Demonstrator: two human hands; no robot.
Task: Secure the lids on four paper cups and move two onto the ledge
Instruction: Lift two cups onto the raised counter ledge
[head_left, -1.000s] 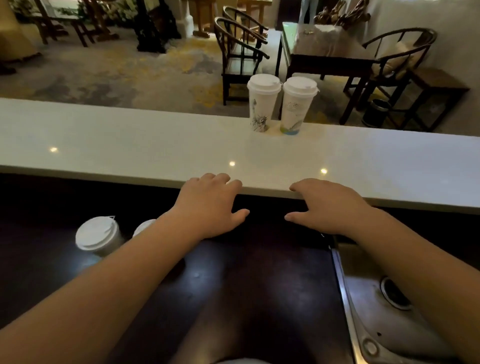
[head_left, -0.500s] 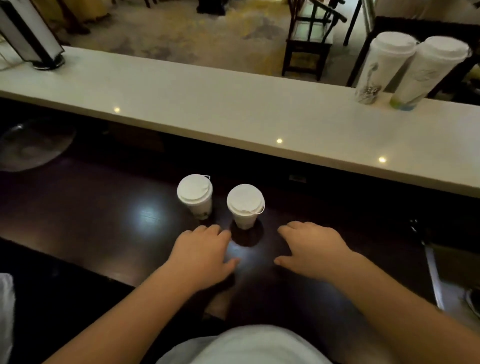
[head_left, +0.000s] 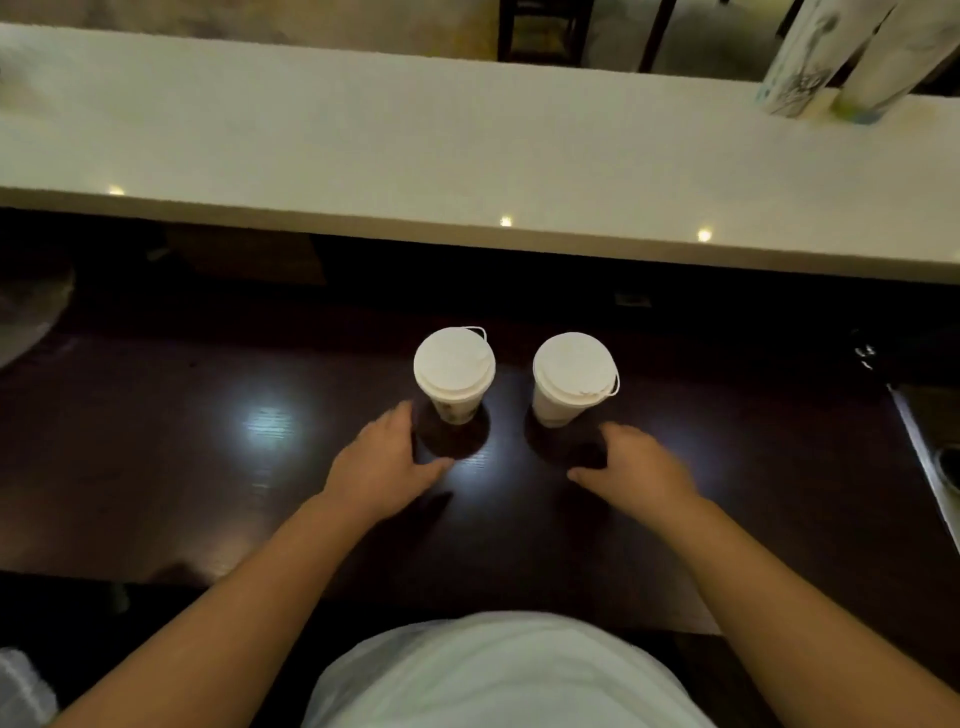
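Two short white paper cups with lids stand side by side on the dark lower counter (head_left: 208, 467): the left cup (head_left: 453, 371) and the right cup (head_left: 571, 376). My left hand (head_left: 384, 462) hovers open just below and left of the left cup, not touching it. Just below and right of the right cup is my right hand (head_left: 631, 462), also open with fingers spread. Two taller lidded cups, one with a dark drawing (head_left: 795, 73) and one with a green base (head_left: 883, 73), stand on the white ledge (head_left: 415, 140) at the far right, their tops cut off by the frame.
A steel sink edge (head_left: 924, 457) lies at the right of the dark counter. A glassy round object (head_left: 26, 317) sits at the far left. Chair legs (head_left: 540, 31) show beyond the ledge. My white shirt (head_left: 493, 675) fills the bottom centre.
My view has dropped from the ledge to the lower counter. Both hands came off the ledge edge and moved down toward the two short cups, now close on either side.
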